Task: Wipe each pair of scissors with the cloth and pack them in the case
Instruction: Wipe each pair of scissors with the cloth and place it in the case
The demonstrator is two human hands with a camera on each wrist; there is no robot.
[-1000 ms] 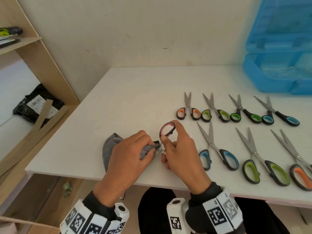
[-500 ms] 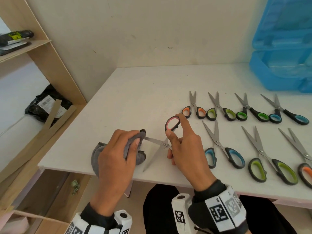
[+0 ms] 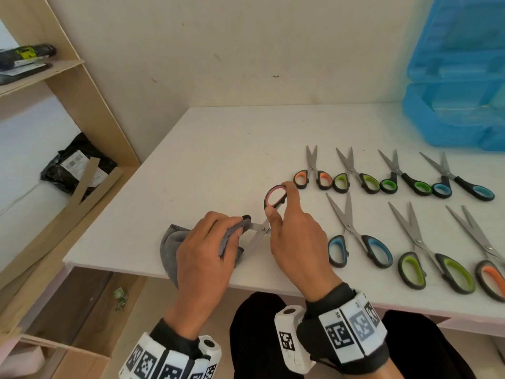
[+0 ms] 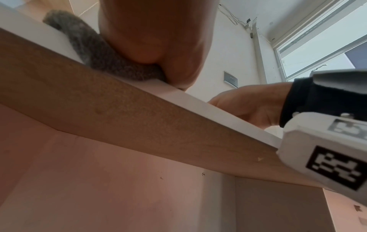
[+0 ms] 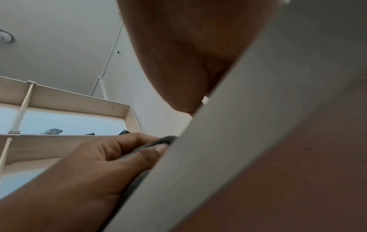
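Note:
My right hand (image 3: 284, 214) grips a pair of scissors (image 3: 269, 212) with a black and pink handle, blades spread apart, near the front edge of the white table (image 3: 218, 149). My left hand (image 3: 210, 242) holds a grey cloth (image 3: 172, 242) pinched round one blade close to the pivot. The other blade points down toward the table edge. In the left wrist view the cloth (image 4: 103, 53) hangs over the table edge under my palm. The right wrist view shows my left hand's fingers (image 5: 119, 150) on the cloth (image 5: 163, 140). The blue plastic case (image 3: 453, 91) stands open at the back right.
Several scissors lie in two rows right of my hands: orange (image 3: 313, 170), green (image 3: 355, 173), green (image 3: 401, 176) and blue (image 3: 459, 181) behind; larger blue (image 3: 355, 236), green (image 3: 429, 255) and orange (image 3: 483, 247) in front. A wooden shelf unit (image 3: 90, 105) stands at the left.
The scissors have gone from closed to blades spread. My left hand slid the cloth out along one blade and back toward the pivot. The right hand keeps its hold.

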